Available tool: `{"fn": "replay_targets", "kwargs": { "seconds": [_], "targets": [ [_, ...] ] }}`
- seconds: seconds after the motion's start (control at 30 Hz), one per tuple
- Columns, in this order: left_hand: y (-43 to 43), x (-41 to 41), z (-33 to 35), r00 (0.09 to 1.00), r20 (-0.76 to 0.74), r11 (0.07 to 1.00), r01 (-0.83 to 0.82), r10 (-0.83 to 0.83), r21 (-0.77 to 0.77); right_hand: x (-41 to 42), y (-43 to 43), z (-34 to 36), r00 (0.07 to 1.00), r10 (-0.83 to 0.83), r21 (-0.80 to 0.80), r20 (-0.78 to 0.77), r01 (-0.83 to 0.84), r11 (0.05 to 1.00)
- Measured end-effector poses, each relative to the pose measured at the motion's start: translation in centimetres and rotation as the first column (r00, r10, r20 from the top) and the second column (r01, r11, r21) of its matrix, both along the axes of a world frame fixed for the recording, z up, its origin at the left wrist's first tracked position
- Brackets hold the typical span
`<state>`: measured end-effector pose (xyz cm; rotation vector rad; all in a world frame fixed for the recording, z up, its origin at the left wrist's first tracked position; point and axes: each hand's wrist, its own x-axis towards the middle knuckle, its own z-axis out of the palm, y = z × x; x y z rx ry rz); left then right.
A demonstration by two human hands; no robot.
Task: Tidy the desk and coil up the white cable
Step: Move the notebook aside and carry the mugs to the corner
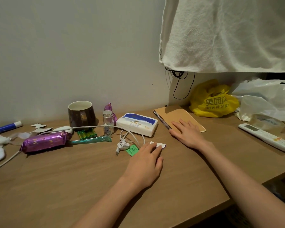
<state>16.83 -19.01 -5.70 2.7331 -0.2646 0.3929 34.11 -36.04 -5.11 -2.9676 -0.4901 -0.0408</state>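
The white cable point(95, 127) runs from the desk's left edge, over a purple foil packet point(44, 142), to a loose tangle with plug ends point(122, 144) near the desk's middle. My left hand point(146, 163) lies palm down beside that tangle, its fingertips on a small white paper scrap point(161, 144) next to a green tag point(132, 150). My right hand point(187, 133) rests flat, fingers spread, on the near corner of a brown spiral notebook point(176, 114). Neither hand holds anything.
Behind the cable stand a brown mug point(81, 114), a small glass bottle point(108, 122), green batteries point(87, 134) and a tissue pack point(136, 125). A yellow bag point(212, 100), tape roll point(268, 122) and white remote point(265, 137) lie at right. A towel point(229, 33) hangs above.
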Motion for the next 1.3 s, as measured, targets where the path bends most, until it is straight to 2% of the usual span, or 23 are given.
{"fn": "replay_targets", "kwargs": {
  "seconds": [0.17, 0.3, 0.4, 0.63, 0.77, 0.9, 1.0, 1.13, 1.23, 1.3],
  "targets": [
    [0.2, 0.1, 0.0, 1.0, 0.011, 1.0, 0.011, -0.011, -0.013, -0.2, 0.1, -0.2, 0.998, 0.005, 0.05, 0.056, -0.008, 0.999],
    [0.2, -0.7, 0.5, 0.999, 0.035, 1.0, 0.021, -0.021, -0.007, -1.8, 0.0, 0.2, 0.981, 0.011, 0.182, 0.191, -0.047, 0.982],
    [0.5, -1.7, 1.6, 0.994, 0.106, 1.0, 0.008, -0.008, 0.001, -4.4, 0.5, 1.2, 0.96, 0.037, 0.274, 0.277, -0.116, 0.955],
    [3.9, -6.8, 4.8, 0.928, 0.303, 0.969, -0.164, 0.216, -0.186, -11.7, 3.8, 5.6, 0.895, 0.165, 0.361, 0.414, -0.327, 0.873],
    [8.5, -11.6, 6.0, 0.876, 0.36, 0.934, -0.23, 0.321, -0.273, -15.0, 7.4, 7.5, 0.865, 0.271, 0.4, 0.423, -0.447, 0.8],
    [14.1, -16.4, 6.4, 0.774, 0.405, 0.863, -0.357, 0.487, -0.357, -16.8, 12.2, 8.4, 0.815, 0.386, 0.438, 0.432, -0.564, 0.7],
    [17.9, -19.3, 5.9, 0.693, 0.382, 0.788, -0.496, 0.612, -0.364, -17.1, 16.4, 8.0, 0.817, 0.427, 0.486, 0.389, -0.575, 0.658],
    [21.4, -21.7, 4.8, 0.596, 0.292, 0.661, -0.632, 0.748, -0.403, -16.8, 21.4, 7.0, 0.849, 0.425, 0.558, 0.314, -0.527, 0.641],
    [23.3, -22.7, 4.6, 0.484, 0.21, 0.522, -0.714, 0.85, -0.466, -16.0, 24.4, 6.3, 0.896, 0.392, 0.627, 0.21, -0.431, 0.649],
    [24.7, -23.1, 4.4, 0.457, 0.133, 0.454, -0.722, 0.88, -0.521, -15.2, 26.1, 5.5, 0.921, 0.37, 0.644, 0.123, -0.358, 0.676]
  ]
}}
